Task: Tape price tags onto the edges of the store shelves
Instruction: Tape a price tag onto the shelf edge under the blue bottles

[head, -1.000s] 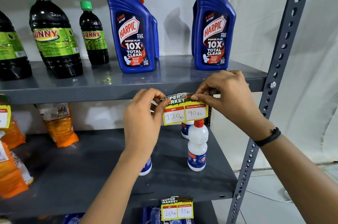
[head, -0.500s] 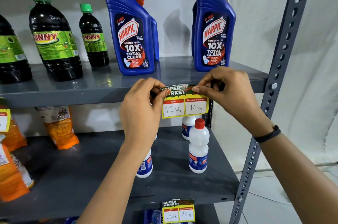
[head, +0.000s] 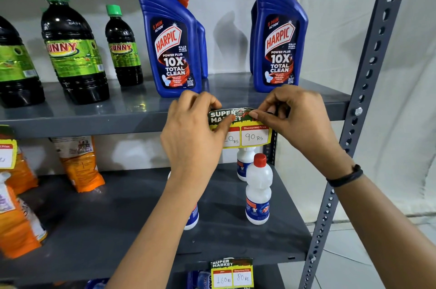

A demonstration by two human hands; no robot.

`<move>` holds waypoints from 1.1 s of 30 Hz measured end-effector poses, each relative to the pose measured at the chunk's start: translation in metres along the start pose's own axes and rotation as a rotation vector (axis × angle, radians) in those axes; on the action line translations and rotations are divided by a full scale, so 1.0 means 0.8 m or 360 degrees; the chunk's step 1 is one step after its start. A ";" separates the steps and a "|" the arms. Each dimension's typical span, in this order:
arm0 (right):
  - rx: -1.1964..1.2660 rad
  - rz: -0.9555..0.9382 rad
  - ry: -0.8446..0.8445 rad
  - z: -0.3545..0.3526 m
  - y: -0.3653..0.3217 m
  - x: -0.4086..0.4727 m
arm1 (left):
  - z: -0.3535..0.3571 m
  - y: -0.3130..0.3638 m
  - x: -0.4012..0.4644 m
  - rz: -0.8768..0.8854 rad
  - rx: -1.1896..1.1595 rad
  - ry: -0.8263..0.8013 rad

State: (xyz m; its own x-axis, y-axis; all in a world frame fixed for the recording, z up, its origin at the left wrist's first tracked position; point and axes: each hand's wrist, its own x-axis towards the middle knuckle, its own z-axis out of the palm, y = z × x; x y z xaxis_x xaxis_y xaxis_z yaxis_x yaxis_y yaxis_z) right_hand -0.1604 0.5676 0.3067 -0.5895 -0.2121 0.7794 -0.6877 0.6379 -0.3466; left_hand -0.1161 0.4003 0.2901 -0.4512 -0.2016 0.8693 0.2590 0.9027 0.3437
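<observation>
A yellow and green price tag (head: 250, 130) reading "Super Market" and "90 Rs" lies against the front edge of the upper grey shelf (head: 94, 127). My left hand (head: 195, 128) grips its left end, thumb over the tag's face, covering the left price. My right hand (head: 295, 116) pinches the tag's top right corner against the shelf edge. Any tape is hidden under the fingers. A second price tag (head: 232, 273) hangs on the edge of the lower shelf (head: 259, 257).
Blue Harpic bottles (head: 171, 52) and dark Sunny bottles (head: 73, 52) stand on the upper shelf just behind my hands. White bottles (head: 258, 189) and orange packets (head: 80, 163) sit on the lower shelf. A perforated grey upright (head: 368, 76) stands at the right. Another tag (head: 7, 154) hangs far left.
Both hands carried the tag upward, from below the shelf edge onto it. My left thumb has slid further across the tag's face, covering the left price.
</observation>
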 end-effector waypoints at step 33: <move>0.0030 0.0086 0.0017 -0.012 -0.006 0.006 | -0.013 -0.012 0.071 0.0162 -0.0111 -0.0861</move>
State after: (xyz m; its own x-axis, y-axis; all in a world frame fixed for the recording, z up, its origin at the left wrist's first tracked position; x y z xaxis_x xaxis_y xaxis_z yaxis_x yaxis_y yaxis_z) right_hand -0.1560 0.5709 0.3167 -0.6217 -0.1698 0.7646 -0.6628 0.6343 -0.3981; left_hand -0.1354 0.3761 0.3395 -0.7906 0.1259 0.5993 0.3717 0.8764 0.3062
